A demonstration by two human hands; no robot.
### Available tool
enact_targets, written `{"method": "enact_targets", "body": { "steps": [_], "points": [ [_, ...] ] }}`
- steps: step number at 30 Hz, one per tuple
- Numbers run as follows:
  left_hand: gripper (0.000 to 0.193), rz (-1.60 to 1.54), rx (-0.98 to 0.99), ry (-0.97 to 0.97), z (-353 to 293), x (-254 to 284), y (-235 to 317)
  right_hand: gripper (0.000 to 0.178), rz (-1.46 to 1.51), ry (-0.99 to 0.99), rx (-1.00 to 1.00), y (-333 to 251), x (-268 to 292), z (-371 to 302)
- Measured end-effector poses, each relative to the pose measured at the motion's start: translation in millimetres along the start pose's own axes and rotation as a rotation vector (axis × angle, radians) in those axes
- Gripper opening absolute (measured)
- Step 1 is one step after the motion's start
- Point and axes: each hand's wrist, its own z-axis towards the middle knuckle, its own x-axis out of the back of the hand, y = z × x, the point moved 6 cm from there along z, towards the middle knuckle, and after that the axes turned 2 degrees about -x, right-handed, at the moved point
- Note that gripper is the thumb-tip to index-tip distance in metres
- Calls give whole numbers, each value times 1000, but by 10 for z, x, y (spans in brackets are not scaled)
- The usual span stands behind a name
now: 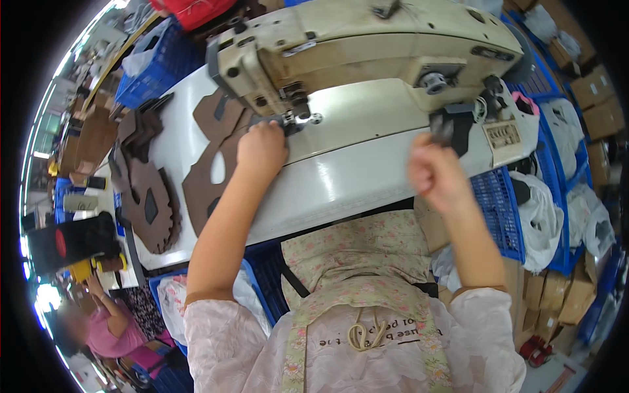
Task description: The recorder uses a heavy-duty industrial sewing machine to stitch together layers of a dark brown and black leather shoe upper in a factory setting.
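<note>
A cream sewing machine (367,56) stands across a white table. My left hand (262,152) presses, fingers curled, on a brown cut piece (226,147) beside the needle and presser foot (301,118). A small dark edge shows by its fingertips. My right hand (436,171) is raised over the table's front right, smeared by motion, its fingers curled in. At its fingertips is a small dark piece (443,135), too blurred to name its kind. Flat black pieces (462,124) lie on the machine bed just behind that hand.
More brown cut pieces (147,209) lie piled at the table's left. Blue crates (498,206) holding white bags flank the right side, and another blue crate (147,69) sits at the far left. Cardboard boxes (593,98) are stacked far right. A person in pink (114,327) sits at the lower left.
</note>
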Motion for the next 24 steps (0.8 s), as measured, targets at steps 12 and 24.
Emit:
{"method": "enact_targets", "body": {
  "steps": [12,24],
  "points": [
    [49,-555,-2,133,-73,-201,-117,90,-764,145,981,281,-2275,670],
    [44,-367,42,374,-108,-270,-115,27,-829,-84,1208,143,-1792,626]
  ]
}}
